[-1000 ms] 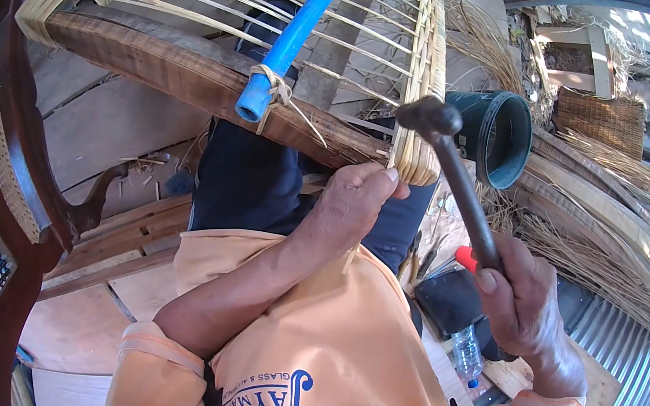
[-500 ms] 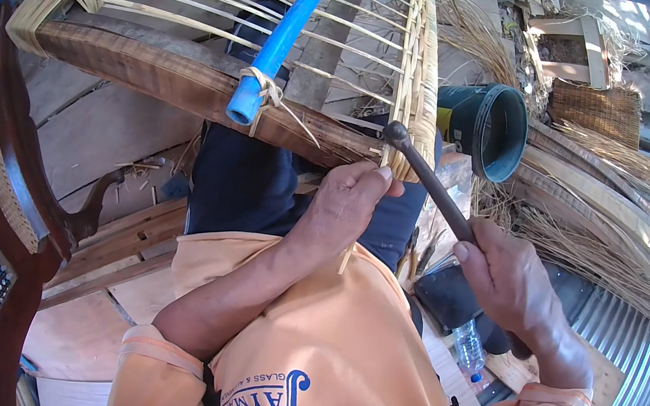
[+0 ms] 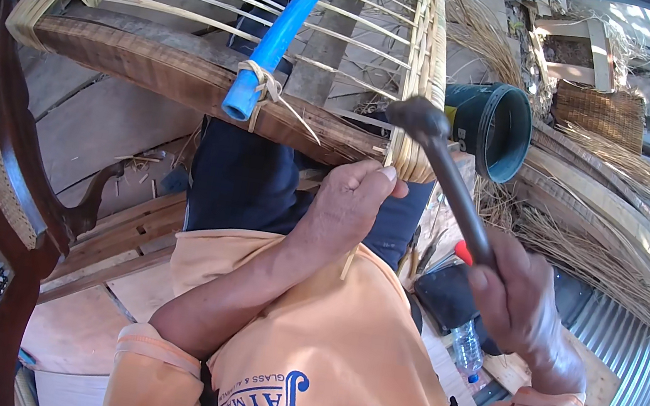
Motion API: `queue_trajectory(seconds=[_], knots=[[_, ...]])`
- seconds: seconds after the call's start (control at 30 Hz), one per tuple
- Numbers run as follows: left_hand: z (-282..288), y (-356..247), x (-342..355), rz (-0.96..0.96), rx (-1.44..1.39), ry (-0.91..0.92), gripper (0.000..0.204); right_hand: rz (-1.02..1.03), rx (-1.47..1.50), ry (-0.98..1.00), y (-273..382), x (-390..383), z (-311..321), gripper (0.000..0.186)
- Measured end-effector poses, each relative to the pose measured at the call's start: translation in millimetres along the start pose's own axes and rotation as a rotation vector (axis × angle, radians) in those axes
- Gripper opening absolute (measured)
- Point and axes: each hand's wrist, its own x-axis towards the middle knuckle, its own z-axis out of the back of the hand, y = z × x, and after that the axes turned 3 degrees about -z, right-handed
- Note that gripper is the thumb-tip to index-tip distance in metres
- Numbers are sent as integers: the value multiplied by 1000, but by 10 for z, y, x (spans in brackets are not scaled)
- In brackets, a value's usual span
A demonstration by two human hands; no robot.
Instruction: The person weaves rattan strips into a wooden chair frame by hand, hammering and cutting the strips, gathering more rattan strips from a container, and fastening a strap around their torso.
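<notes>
My right hand (image 3: 525, 296) is wrapped round the handle of a dark hammer (image 3: 461, 194), its blunt head raised above the near right corner of a wooden frame (image 3: 158, 81). At that corner, my left hand (image 3: 350, 203) pinches a pale rattan strip (image 3: 348, 264) against the frame's edge, its loose end hanging down below the wrist. The frame's right side carries woven rattan wrapping (image 3: 414, 141), and long strands run across its opening. A blue pipe (image 3: 277, 45) lies over the strands, tied to the near rail with a strip of rattan.
To the right stand a dark green bucket (image 3: 506, 133) and bundles of loose rattan (image 3: 593, 264). A plastic bottle (image 3: 468, 349) lies beside a black object. Dark carved furniture with cane panels (image 3: 5, 147) rises at the left. Corrugated metal (image 3: 623, 374) lines the lower right.
The hammer head has come up off the frame corner, and my right hand has shifted slightly down. My left hand keeps its pinch in nearly the same place.
</notes>
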Motion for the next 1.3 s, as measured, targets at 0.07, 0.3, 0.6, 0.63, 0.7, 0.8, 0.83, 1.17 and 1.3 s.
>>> queue_trajectory(seconds=[0.07, 0.3, 0.6, 0.63, 0.7, 0.8, 0.83, 1.17, 1.3], knots=[[-1, -5, 2, -1, 13, -7, 34, -7, -56, 0, -7, -11, -12, 18], [-1, -7, -2, 67, 22, -1, 34, -217, -75, 143, 33, 62, -3, 20], [-4, 22, 19, -4, 67, 0, 36, -248, -30, 126, 129, 148, 93, 28], [-4, 26, 17, -12, 56, -10, 35, -268, 84, 99, 126, 142, 88, 28], [-5, 43, 27, -23, 53, -9, 35, -248, -47, 178, 103, 135, 98, 22], [5, 72, 33, 84, 41, 5, 34, -278, -62, 253, 3, 114, 123, 30], [10, 77, 37, 37, 56, 6, 34, -300, 50, 109, -34, 57, 113, 31], [149, -306, -105, -276, 727, -153, 28, -663, 758, -571, -1660, -587, -1396, 19], [57, -282, 17, -475, 1167, 0, 46, -828, 339, -442, -2246, -741, -2457, 20]])
